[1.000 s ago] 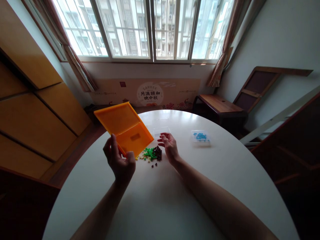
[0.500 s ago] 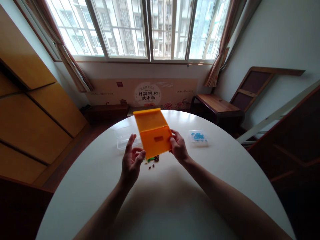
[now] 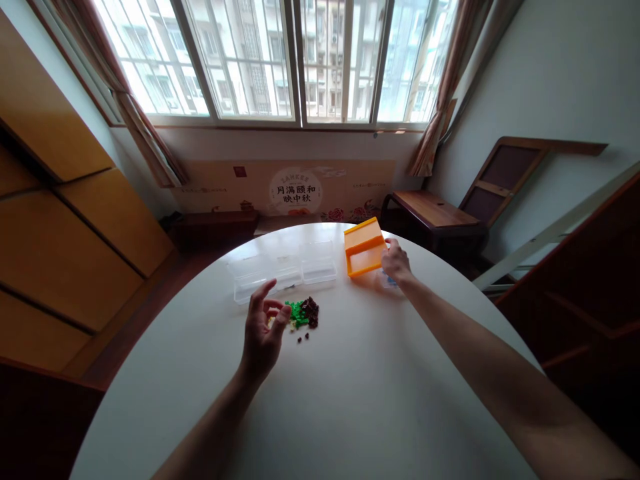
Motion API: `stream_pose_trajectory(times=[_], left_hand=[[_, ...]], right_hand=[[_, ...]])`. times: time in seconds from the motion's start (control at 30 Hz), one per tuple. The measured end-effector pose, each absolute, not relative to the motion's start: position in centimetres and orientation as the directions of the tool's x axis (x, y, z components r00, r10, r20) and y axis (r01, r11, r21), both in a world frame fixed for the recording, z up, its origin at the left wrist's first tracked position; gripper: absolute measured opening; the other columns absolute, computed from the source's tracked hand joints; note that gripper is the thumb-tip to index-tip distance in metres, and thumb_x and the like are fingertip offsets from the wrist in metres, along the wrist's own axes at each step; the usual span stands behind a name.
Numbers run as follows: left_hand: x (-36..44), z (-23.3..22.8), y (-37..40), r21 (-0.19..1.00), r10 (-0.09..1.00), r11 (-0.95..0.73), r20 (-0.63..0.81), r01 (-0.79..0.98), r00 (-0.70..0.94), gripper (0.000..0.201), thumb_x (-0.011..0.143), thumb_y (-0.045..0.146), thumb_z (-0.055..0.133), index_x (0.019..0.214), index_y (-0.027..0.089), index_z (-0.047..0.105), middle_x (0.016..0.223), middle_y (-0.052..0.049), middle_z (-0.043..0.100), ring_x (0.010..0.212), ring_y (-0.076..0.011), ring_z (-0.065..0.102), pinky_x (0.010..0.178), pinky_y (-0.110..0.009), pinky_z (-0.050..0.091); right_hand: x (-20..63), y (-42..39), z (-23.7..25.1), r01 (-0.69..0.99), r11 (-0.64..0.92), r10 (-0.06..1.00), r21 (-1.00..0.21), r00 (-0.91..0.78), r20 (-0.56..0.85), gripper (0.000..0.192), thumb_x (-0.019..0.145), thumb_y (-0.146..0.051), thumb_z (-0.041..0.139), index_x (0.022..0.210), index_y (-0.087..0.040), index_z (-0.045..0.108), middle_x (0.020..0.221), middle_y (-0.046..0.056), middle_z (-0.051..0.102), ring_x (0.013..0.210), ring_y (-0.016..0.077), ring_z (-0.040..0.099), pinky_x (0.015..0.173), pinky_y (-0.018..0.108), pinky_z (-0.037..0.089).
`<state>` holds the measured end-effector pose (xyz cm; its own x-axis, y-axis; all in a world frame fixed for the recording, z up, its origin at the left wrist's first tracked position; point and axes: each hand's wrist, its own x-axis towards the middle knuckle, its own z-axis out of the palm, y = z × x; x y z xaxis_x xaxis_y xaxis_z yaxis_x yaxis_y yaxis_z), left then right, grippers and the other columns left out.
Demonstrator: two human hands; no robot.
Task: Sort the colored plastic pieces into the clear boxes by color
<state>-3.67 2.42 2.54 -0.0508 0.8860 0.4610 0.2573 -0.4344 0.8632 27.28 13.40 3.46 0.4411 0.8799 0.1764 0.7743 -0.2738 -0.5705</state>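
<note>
So the right hand [image 3: 396, 261] grips the orange box [image 3: 364, 248] at the table's [image 3: 350, 400] far side, beside the clear trays [image 3: 285, 267]. The small bricks [image 3: 303, 312] lie unsorted near the left hand [image 3: 263, 330], fingers loosely curled, holding nothing; sorting looks barely begun.

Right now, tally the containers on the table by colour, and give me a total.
Orange box, open, held by the right hand: 1
Clear boxes in a row: 3, at and
Clear box with blue pieces, mostly hidden behind that hand: 1
Total: 5
</note>
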Motion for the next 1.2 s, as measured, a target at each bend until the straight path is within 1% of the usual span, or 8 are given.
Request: stream_pose_trajectory(times=[0.33,0.43,0.5,0.7,0.8,0.93,1.07,1.2], left_hand=[[-3.6,2.4,2.4,0.822,0.857,-0.483,0.515,0.302,-0.028,0.048,0.082,0.029,0.058,0.128,0.021,0.046,0.099,-0.005,0.057,0.074,-0.0141,0.058,0.06,-0.027,0.051],[-3.6,2.2,2.6,0.806,0.847,-0.495,0.531,0.325,-0.026,0.048,0.081,0.029,0.058,0.127,0.022,0.047,0.108,-0.007,0.057,0.075,-0.0141,0.059,0.06,-0.027,0.052],[-3.6,2.1,2.6,0.799,0.845,-0.498,0.535,0.338,-0.02,0.048,0.081,0.029,0.057,0.127,0.021,0.047,0.111,-0.008,0.056,0.076,-0.014,0.059,0.061,-0.028,0.052],[-3.4,1.9,2.6,0.737,0.81,-0.551,0.585,0.391,0.039,0.044,0.084,0.028,0.057,0.127,0.023,0.046,0.125,-0.01,0.05,0.081,-0.0137,0.059,0.067,-0.03,0.053],[-3.3,1.9,2.4,0.677,0.777,-0.586,0.626,0.445,0.07,0.041,0.085,0.028,0.057,0.124,0.022,0.049,0.126,-0.01,0.05,0.082,-0.0143,0.059,0.068,-0.031,0.054],[-2.8,2.4,1.8,0.549,0.715,-0.645,0.679,0.532,0.167,0.039,0.083,0.028,0.059,0.12,0.022,0.051,0.125,-0.011,0.053,0.092,-0.0195,0.06,0.075,-0.037,0.055],[-2.3,2.8,1.0,0.438,0.655,-0.716,0.692,0.544,0.304,0.05,0.079,0.031,0.067,0.124,0.024,0.048,0.13,-0.012,0.049,0.119,-0.0288,0.051,0.093,-0.046,0.05],[-2.1,2.8,0.3,0.359,0.619,-0.762,0.647,0.538,0.445,0.069,0.075,0.04,0.072,0.134,0.024,0.041,0.14,-0.016,0.04,0.122,-0.0317,0.048,0.096,-0.049,0.047]], right_hand=[[26.8,14.1,2.9,0.895,-0.183,0.952,-0.406,0.265,0.155,0.037,0.092,-0.039,0.039,0.101,-0.017,0.068,0.109,0.015,0.066,0.11,0.0282,0.055,0.092,0.039,0.039],[28.7,13.8,3.4,0.9,-0.148,0.96,-0.409,0.23,0.16,0.044,0.094,-0.046,0.034,0.107,-0.02,0.067,0.116,0.012,0.064,0.112,0.0264,0.053,0.093,0.037,0.039],[30.6,13.4,3.8,0.909,-0.088,0.974,-0.406,0.165,0.158,0.045,0.089,-0.05,0.046,0.12,-0.022,0.061,0.126,0.01,0.059,0.118,0.0259,0.05,0.097,0.036,0.037],[35.7,11.4,3.5,0.925,0.115,0.977,-0.362,-0.171,-0.124,0.102,0.049,-0.037,0.085,0.141,-0.021,0.041,0.14,0.014,0.045,0.13,0.0327,0.038,0.105,0.041,0.032],[36.2,10.1,3.3,0.912,0.108,0.975,-0.397,-0.174,-0.135,0.088,0.054,-0.024,0.079,0.136,-0.014,0.047,0.127,0.015,0.052,0.115,0.0281,0.051,0.099,0.036,0.039],[34.2,7.6,4.3,0.837,0.182,0.98,-0.516,-0.196,0.028,0.076,0.06,-0.021,0.072,0.133,-0.016,0.05,0.114,0.011,0.053,0.102,0.0238,0.055,0.094,0.034,0.043],[29.5,4.7,5.7,0.652,0.317,0.916,-0.689,-0.399,0.045,0.076,0.063,-0.021,0.069,0.136,-0.026,0.047,0.116,0.008,0.048,0.096,0.0209,0.056,0.086,0.034,0.049],[24.1,2.6,5.9,0.436,0.457,0.796,-0.775,-0.589,0.139,0.08,0.062,-0.019,0.074,0.136,-0.029,0.047,0.116,0.005,0.05,0.103,0.0216,0.053,0.092,0.037,0.047]])
